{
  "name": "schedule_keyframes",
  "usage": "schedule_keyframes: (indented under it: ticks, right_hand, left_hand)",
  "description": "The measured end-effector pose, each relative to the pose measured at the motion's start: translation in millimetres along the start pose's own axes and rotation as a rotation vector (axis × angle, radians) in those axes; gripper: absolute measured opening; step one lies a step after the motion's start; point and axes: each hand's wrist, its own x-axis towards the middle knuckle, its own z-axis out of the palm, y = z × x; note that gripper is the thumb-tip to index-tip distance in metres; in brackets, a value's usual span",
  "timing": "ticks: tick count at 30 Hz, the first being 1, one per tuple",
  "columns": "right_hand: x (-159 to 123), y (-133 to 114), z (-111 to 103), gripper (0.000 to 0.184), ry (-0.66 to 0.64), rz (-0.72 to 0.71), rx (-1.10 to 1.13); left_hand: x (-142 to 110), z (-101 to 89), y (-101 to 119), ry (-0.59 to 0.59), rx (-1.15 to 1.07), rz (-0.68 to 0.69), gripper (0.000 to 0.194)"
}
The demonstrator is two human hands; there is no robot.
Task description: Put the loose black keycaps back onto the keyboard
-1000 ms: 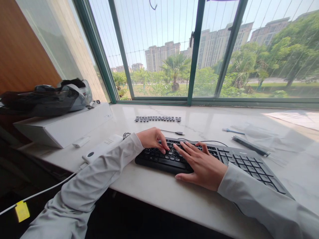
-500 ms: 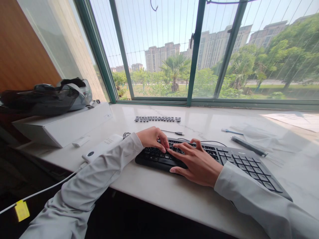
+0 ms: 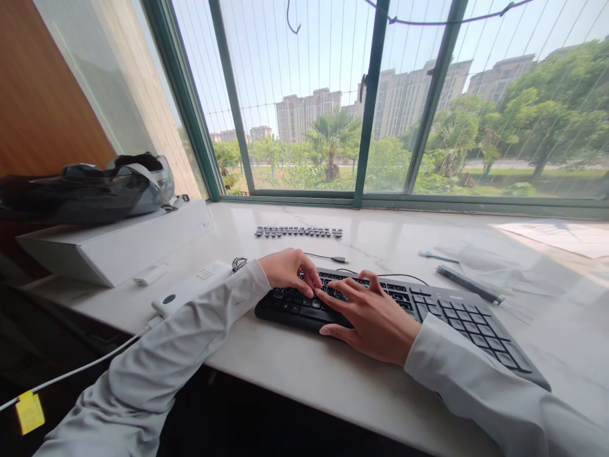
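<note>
A black keyboard (image 3: pixel 428 303) lies on the pale marble-look counter under both hands. Many of its key positions are bare, while caps sit on part of its lower left. My left hand (image 3: pixel 289 270) is closed over the left half, thumb and forefinger brought together near the keys; whatever is between them is too small to make out. Spread out over the middle of the keyboard is my right hand (image 3: pixel 373 317), its index fingertip close to the left fingertips and its thumb at the front edge. Behind the keyboard, loose black keycaps (image 3: pixel 299 232) are laid out in rows.
A USB plug (image 3: pixel 340 259) lies between keycaps and keyboard. To the left are a white device (image 3: pixel 193 289) with a cable, a small white piece (image 3: pixel 150 274), and a white box (image 3: pixel 118 244) bearing a dark bag (image 3: pixel 90 193). A blue brush (image 3: pixel 438 257), dark strip (image 3: pixel 469 284) and clear plastic (image 3: pixel 495 259) lie right.
The view has shifted slightly. Both hands hold nearly the same pose over the keyboard, with the fingertips still close together.
</note>
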Motion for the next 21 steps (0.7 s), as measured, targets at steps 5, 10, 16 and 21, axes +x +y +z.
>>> schedule_keyframes:
  ticks: [5, 10, 16, 21]
  right_hand:
    - [0.6, -1.4, -1.1, 0.056, -0.011, -0.004, -0.018]
    - [1.7, -1.4, -0.8, 0.054, -0.008, -0.023, -0.037]
    - [4.1, -3.6, 2.8, 0.051, -0.002, -0.031, -0.068]
    - [2.9, -3.5, 3.7, 0.052, 0.025, -0.010, -0.059]
  left_hand:
    - [-0.5, 3.7, 2.5, 0.042, 0.035, -0.045, 0.028]
    - [-0.3, 3.6, 5.0, 0.027, 0.059, -0.064, 0.025]
    - [0.5, 5.6, 4.8, 0.039, 0.083, -0.053, 0.024]
    - [-0.9, -3.4, 0.1, 0.045, 0.024, -0.065, 0.029]
